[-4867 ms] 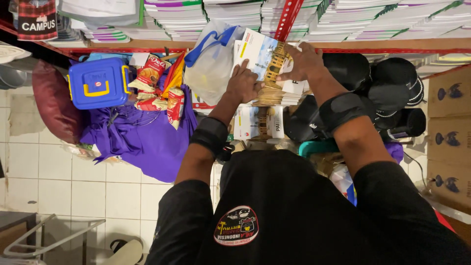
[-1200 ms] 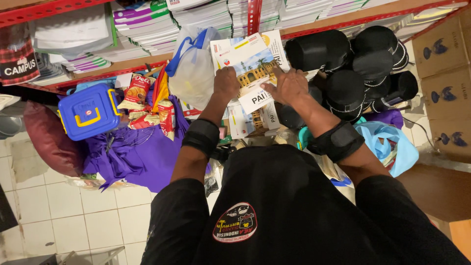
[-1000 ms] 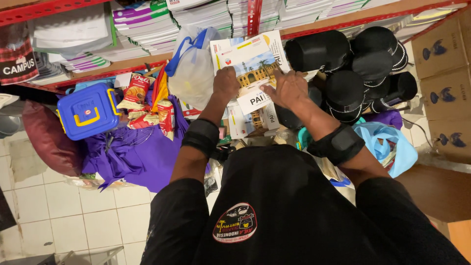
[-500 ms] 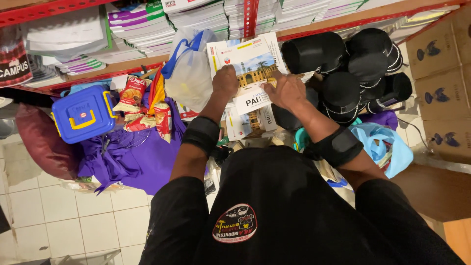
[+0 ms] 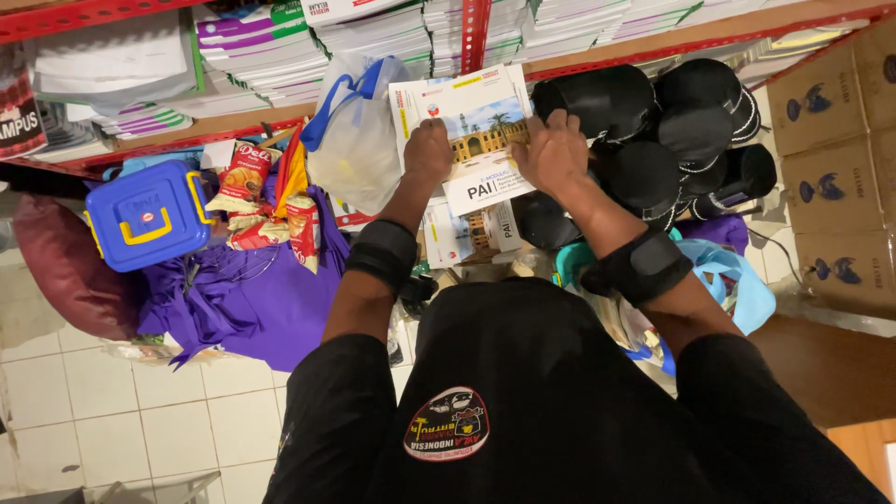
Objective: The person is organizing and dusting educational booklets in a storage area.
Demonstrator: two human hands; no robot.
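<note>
A white-covered book with a picture of a building (image 5: 471, 117) lies on top of a stack of similar books (image 5: 457, 233) below a red shelf. My left hand (image 5: 428, 149) grips its left side and my right hand (image 5: 553, 151) grips its right side. Both wrists wear black bands. My black shirt fills the lower part of the view.
Black round caps (image 5: 677, 126) are piled to the right. A white plastic bag with blue handles (image 5: 355, 140), snack packets (image 5: 247, 196), a blue lunch box (image 5: 149, 215) and purple cloth (image 5: 243, 303) lie left. Stacked notebooks (image 5: 271, 51) fill the shelf above. Brown cartons (image 5: 840, 187) stand far right.
Earlier my hands were on a wooden-looking bundle on the stack; now they hold the white book. Over the last second the hands have barely moved and the view shifted slightly.
</note>
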